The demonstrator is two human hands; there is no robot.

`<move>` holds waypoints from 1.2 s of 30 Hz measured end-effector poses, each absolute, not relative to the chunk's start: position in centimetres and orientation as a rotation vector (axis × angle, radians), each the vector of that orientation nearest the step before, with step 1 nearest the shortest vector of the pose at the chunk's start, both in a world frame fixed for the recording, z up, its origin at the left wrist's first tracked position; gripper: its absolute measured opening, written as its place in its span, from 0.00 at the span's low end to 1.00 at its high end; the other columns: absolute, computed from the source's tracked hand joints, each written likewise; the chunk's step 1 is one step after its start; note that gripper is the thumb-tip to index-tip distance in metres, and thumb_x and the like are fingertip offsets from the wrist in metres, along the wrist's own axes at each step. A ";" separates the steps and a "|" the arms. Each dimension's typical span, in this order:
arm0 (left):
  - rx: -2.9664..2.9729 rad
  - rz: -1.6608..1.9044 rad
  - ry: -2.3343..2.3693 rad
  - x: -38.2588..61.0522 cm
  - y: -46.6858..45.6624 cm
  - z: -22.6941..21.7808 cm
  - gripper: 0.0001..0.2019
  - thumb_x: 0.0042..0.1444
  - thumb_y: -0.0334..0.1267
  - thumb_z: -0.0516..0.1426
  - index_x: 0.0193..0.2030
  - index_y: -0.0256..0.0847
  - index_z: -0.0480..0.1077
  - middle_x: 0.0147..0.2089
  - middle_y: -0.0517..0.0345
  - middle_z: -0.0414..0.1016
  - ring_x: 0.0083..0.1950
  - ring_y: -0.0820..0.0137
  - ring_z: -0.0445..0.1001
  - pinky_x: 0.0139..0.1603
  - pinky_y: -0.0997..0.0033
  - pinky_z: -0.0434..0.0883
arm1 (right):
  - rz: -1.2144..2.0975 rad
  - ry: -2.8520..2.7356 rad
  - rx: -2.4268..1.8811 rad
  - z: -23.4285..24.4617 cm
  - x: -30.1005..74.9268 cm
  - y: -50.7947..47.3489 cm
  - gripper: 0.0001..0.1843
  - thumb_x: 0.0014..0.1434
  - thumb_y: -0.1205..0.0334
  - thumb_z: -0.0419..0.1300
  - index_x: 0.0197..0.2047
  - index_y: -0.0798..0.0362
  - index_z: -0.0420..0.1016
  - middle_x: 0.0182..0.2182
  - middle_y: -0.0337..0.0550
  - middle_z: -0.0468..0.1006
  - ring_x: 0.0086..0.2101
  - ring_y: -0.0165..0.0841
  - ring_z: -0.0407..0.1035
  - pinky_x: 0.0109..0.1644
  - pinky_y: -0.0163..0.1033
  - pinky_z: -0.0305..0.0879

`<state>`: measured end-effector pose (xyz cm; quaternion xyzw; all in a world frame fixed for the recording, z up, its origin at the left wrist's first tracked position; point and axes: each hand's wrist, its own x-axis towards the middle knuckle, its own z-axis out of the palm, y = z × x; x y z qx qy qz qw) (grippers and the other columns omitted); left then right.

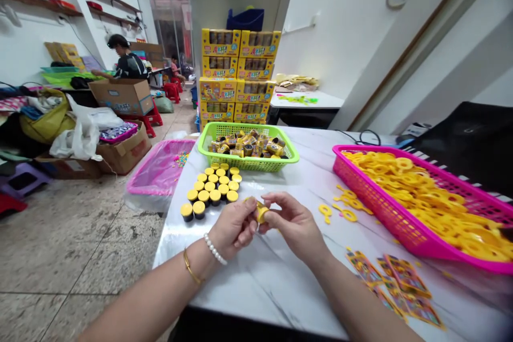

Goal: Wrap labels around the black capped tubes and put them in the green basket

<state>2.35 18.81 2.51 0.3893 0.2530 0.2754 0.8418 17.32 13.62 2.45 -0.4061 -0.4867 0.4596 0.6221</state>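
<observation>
Over the table's middle, my left hand (234, 222) and my right hand (295, 224) meet around a small yellow piece (261, 212). Fingers of both hands are closed on it and cover most of it, so its exact kind is hidden. A beaded bracelet and a gold bangle circle my left wrist. Just left of my hands stand rows of small black tubs with yellow lids (209, 187). Behind them a green basket (248, 162) holds many small labelled yellow-and-black containers (248, 145). Yellow ring-ended plastic pieces (348, 215) lie to the right of my right hand.
A pink basket (385, 224) of yellow ring pieces (425, 197) fills the table's right side, with printed cards (404, 278) in front. Stacked yellow display boxes (238, 72) rise behind. On the left are a plastic-lined pink tub (154, 171), cardboard boxes (122, 97) and a seated person (129, 64).
</observation>
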 end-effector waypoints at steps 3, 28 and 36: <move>0.783 0.577 0.518 2.4 19.0 2.3 0.26 0.46 0.61 0.66 0.28 0.37 0.67 0.16 0.65 0.68 0.08 0.83 0.51 0.08 0.79 0.43 | 0.988 -1.131 -0.932 2.1 17.4 14.0 0.10 0.52 0.57 0.73 0.35 0.50 0.81 0.32 0.35 0.75 0.24 0.28 0.76 0.28 0.37 0.79; 0.794 0.495 0.634 2.2 19.1 2.3 0.11 0.60 0.42 0.62 0.40 0.35 0.70 0.20 0.62 0.72 0.13 0.82 0.61 0.13 0.81 0.51 | 0.160 -1.636 -1.614 7.0 23.7 21.0 0.15 0.56 0.53 0.65 0.44 0.49 0.85 0.35 0.43 0.83 0.27 0.31 0.73 0.30 0.38 0.70; 0.909 0.389 0.703 2.6 18.5 2.0 0.11 0.58 0.40 0.64 0.34 0.34 0.72 0.20 0.62 0.71 0.14 0.82 0.61 0.14 0.81 0.52 | 0.385 -1.792 -1.828 -1.5 25.0 10.7 0.08 0.57 0.56 0.66 0.30 0.49 0.83 0.30 0.41 0.79 0.30 0.33 0.72 0.37 0.39 0.68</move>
